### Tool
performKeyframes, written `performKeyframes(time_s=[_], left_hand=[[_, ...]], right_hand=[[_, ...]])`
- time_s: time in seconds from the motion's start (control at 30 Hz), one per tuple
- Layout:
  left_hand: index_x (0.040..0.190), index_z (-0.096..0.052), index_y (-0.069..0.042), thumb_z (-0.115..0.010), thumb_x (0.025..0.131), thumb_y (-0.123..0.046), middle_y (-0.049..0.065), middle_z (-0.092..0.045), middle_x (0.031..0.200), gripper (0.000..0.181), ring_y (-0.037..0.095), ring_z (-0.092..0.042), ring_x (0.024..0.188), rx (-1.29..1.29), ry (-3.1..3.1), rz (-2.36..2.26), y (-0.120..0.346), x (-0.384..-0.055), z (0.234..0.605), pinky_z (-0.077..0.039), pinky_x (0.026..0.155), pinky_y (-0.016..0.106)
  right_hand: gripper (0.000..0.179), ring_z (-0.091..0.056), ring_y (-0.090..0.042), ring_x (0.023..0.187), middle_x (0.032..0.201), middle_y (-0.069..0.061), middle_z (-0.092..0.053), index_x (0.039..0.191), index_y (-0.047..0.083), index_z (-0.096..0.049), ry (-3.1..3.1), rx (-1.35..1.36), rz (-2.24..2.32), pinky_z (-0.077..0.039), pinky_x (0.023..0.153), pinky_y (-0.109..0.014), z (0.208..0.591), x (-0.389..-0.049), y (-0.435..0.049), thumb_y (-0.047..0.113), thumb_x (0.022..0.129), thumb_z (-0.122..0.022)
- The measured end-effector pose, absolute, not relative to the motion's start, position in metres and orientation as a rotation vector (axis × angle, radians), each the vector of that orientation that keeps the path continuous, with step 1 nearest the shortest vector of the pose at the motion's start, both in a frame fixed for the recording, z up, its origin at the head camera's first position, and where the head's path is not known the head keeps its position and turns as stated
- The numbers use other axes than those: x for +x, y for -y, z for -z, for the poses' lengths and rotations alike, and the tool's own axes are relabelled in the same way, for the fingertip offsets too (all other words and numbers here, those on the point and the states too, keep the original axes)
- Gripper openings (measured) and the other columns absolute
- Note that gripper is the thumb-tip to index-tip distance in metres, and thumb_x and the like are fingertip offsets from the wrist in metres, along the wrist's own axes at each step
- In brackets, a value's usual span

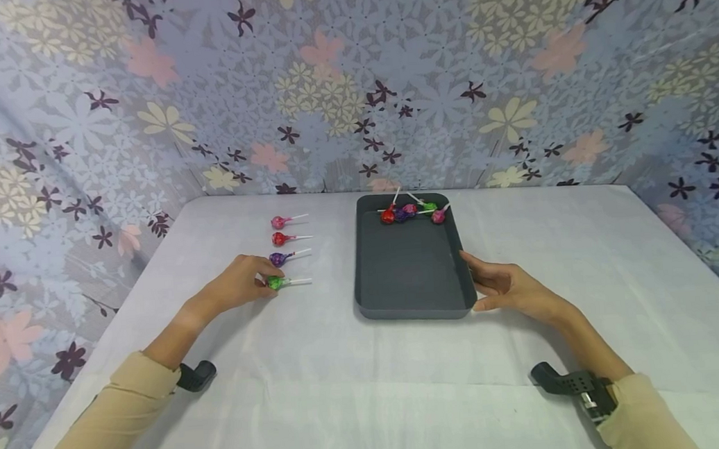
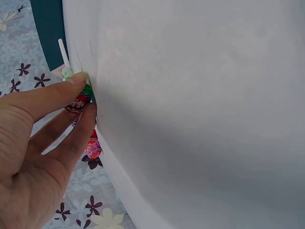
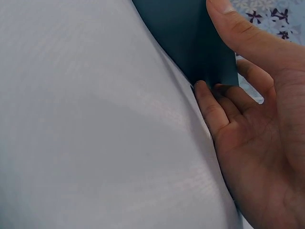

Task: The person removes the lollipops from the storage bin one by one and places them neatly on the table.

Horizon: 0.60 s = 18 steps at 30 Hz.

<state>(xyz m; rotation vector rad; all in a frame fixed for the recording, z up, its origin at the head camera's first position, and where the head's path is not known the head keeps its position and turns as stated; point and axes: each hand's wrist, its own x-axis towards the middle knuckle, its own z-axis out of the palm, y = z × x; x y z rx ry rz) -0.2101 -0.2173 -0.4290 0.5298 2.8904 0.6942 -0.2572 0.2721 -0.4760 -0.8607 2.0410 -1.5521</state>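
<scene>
Left hand [image 2: 33, 164], narrow grip on green lollipop [image 1: 274, 283]

- Head view: bright, even light; soft shadow beside left forearm [image 1: 172, 337].
- Wrist views: dimmer, bluish; broad grey shadow across white cloth [image 2: 214, 62].
- Right wrist: faint pale sheen.

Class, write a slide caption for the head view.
Left hand pinches a green lollipop, nearest in a row of four, while the right hand touches a gray tray.

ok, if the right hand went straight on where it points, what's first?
The dark gray tray, at its right wall; the right hand seems to touch it, though depth there is unclear.
</scene>
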Motion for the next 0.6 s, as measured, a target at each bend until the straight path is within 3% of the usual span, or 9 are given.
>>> performKeyframes(time_s=[0.23,0.6], left_hand=[[0.117,-0.068,0.006,-0.076,0.08,0.001,0.018,-0.071,0.108,0.038,0.026,-0.067,0.092,0.644,-2.848,-0.69,0.218,-0.217,0.425,-0.059,0.082,0.037],[0.118,-0.067,0.006,-0.074,0.082,0.002,0.022,-0.067,0.117,0.037,0.036,-0.065,0.104,0.639,-2.898,-0.745,0.208,-0.227,0.4,-0.057,0.087,0.043]], right_hand=[[0.085,-0.013,-0.04,0.145,0.163,-0.018,-0.002,0.153,-0.002,-0.02,-2.038,-0.85,1.555,-0.038,0.105,-0.014,0.476,-0.256,-0.273,0.001,0.085,-0.072],[0.086,-0.011,-0.043,0.145,0.163,-0.016,-0.002,0.153,-0.002,-0.019,-2.036,-0.843,1.547,-0.037,0.105,-0.013,0.475,-0.256,-0.273,0.002,0.085,-0.072]])
